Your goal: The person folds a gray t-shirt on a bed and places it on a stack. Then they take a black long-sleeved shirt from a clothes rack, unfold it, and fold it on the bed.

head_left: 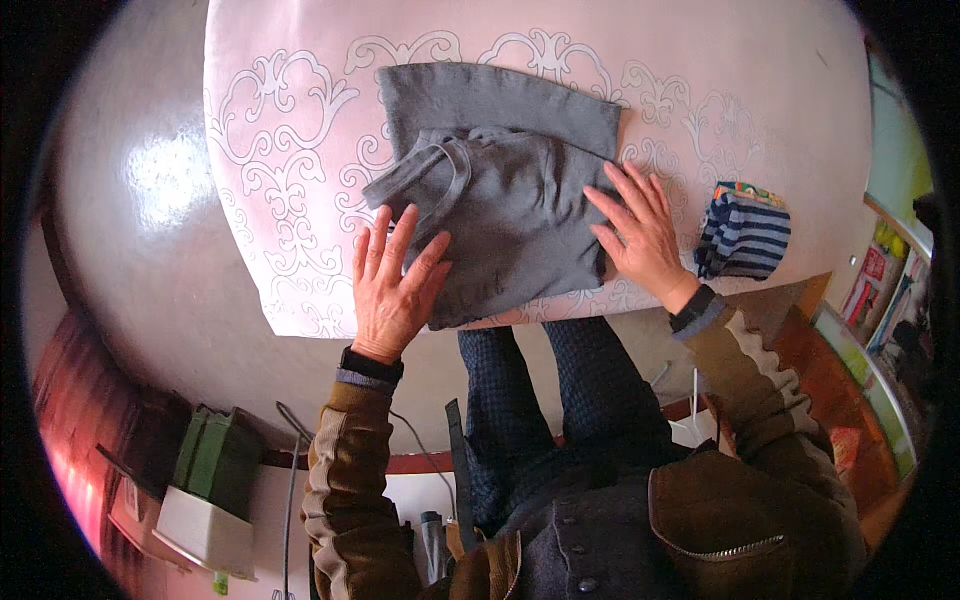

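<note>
A grey knit garment (517, 202), partly folded, lies in front of me on a pink tablecloth (292, 217) printed with white scrolls. Its neckband (457, 169) shows at the upper left, and a flat panel (495, 97) extends beyond it at the far side. My left hand (397, 281) rests at the garment's left edge, fingers spread over the fabric. At the right edge is my right hand (641, 229), fingers apart, the tips at the cloth. Neither hand grips anything.
A folded striped textile (746, 232), navy and grey with a multicoloured edge, sits on the table at right. Behind me stand a green box (217, 457) and a white container (202, 529). Shelves with several items (874, 277) line the right side.
</note>
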